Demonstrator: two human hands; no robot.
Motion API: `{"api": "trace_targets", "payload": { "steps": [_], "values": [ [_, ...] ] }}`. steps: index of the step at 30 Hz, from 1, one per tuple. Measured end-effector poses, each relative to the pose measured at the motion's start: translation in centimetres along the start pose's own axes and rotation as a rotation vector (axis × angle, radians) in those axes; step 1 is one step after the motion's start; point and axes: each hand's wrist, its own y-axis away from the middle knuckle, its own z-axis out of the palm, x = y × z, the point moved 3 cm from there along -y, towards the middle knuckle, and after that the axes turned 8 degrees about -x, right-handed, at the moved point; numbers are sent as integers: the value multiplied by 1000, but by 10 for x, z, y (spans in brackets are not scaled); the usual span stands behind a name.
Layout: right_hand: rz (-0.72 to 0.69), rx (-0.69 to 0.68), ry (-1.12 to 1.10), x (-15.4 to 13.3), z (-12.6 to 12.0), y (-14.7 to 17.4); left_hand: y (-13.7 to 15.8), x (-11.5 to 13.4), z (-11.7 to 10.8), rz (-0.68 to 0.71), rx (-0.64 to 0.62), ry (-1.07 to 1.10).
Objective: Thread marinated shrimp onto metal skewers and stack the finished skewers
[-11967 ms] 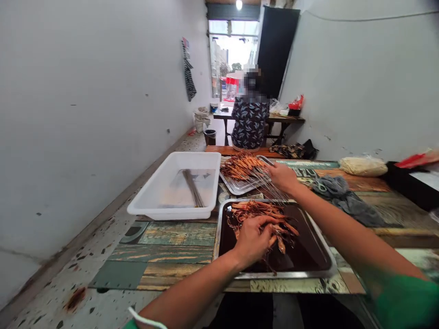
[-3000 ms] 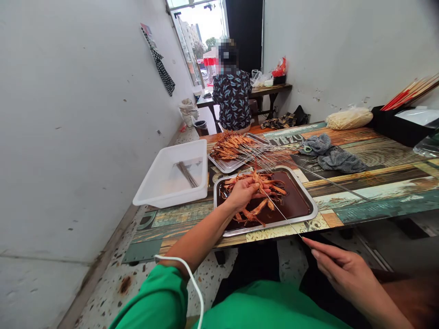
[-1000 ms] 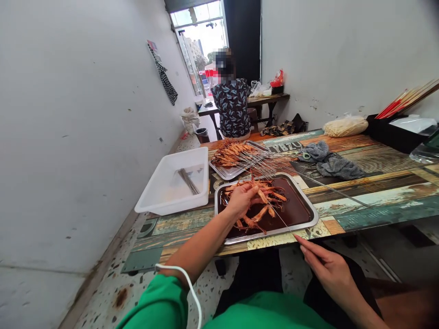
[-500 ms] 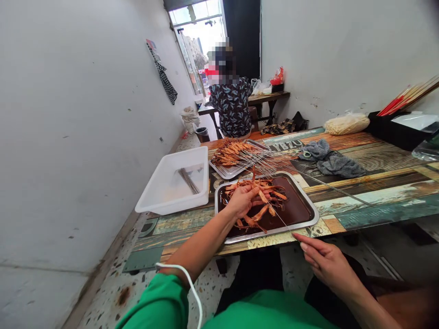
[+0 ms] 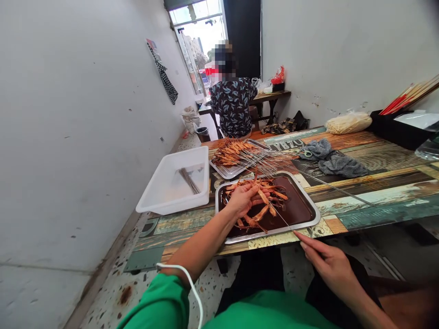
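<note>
My left hand [image 5: 244, 199] is closed over the near tray, pinching a long orange-brown piece of meat [image 5: 266, 197] whose exact kind I cannot tell. A thin metal skewer [image 5: 284, 221] runs from that piece toward me. My right hand [image 5: 327, 258], just off the table's front edge, grips the skewer's near end between thumb and fingers. How deep the tip sits in the meat is hidden. Beneath my left hand, more stringy meat pieces [image 5: 252, 223] lie in dark red-brown sauce in a metal tray [image 5: 314, 218].
Behind, a second metal tray [image 5: 230, 172] bears many skewered pieces [image 5: 231, 153], their skewers pointing right. A white plastic tub [image 5: 171, 203] with loose metal skewers [image 5: 189, 180] stands left. Grey cloths [image 5: 343, 164] lie right, near a black box [image 5: 394, 130]. A person [image 5: 233, 105] sits at another table.
My hands, the skewer and the meat piece keep almost the same places. The piece tilts slightly downward along the skewer. The seated person has shifted a little.
</note>
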Motion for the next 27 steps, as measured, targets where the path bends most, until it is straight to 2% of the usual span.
{"api": "trace_targets", "payload": {
  "steps": [3, 6, 9, 12, 16, 18, 21, 27],
  "values": [
    [-221, 72, 322, -9, 3, 9, 0, -2, 0, 16, 44, -21],
    [-285, 80, 419, -14, 5, 15, 1, -2, 2, 34, 57, -5],
    [-227, 65, 345, -14, 3, 17, 1, -2, 3, 31, 65, 12],
    [-72, 56, 202, -8, -1, 18, 2, -2, 2, 27, 66, 21],
    [163, -29, -108, 7, -1, 18, 2, -2, 2, 10, 55, 18],
    [225, -63, -262, 11, 1, 17, 2, -2, 2, 2, 58, 18],
    [245, -77, -340, 13, 2, 15, 2, -3, 2, -13, 71, 19],
    [169, -10, -145, 6, 0, 9, 1, -5, 1, -54, 48, 27]
  ]
}}
